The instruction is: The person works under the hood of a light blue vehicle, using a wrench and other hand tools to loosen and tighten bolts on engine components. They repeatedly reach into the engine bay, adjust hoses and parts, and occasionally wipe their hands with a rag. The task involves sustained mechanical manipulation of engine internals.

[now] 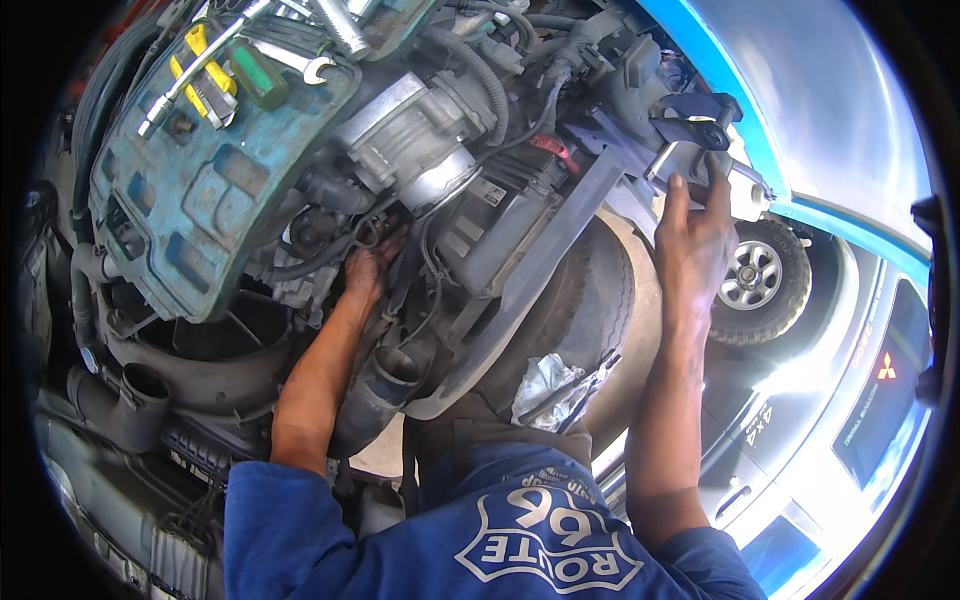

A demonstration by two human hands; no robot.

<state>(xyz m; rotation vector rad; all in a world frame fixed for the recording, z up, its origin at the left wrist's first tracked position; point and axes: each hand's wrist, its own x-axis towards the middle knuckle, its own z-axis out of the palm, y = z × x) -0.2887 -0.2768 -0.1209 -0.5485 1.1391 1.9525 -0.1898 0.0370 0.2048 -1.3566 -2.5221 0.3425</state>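
An open engine bay fills the view, packed with hoses, cables and grimy metal, with a blue car body edge curving along the far right and a wheel of another vehicle beyond it. At the far left a worn teal tool tray rests on the engine, carrying a yellow-handled tool and several wrenches.

The left hand reaches deep into the middle of the bay, its fingers buried among black hoses and wiring below a silver cylindrical engine part; whether they grip anything cannot be told, since the tips are hidden in the clutter. That silver part is dull cast metal with a rounded shiny end, lying just beyond the fingertips.

The right hand is raised at the right, fingers spread narrow and laid flat against a grey metal bracket, touching its lower edge without closing round it. The bracket is dusty, angular, with a dark clamp above it. A long dark strut slants down between the two hands. Near, a blue shirt fills the lower edge.
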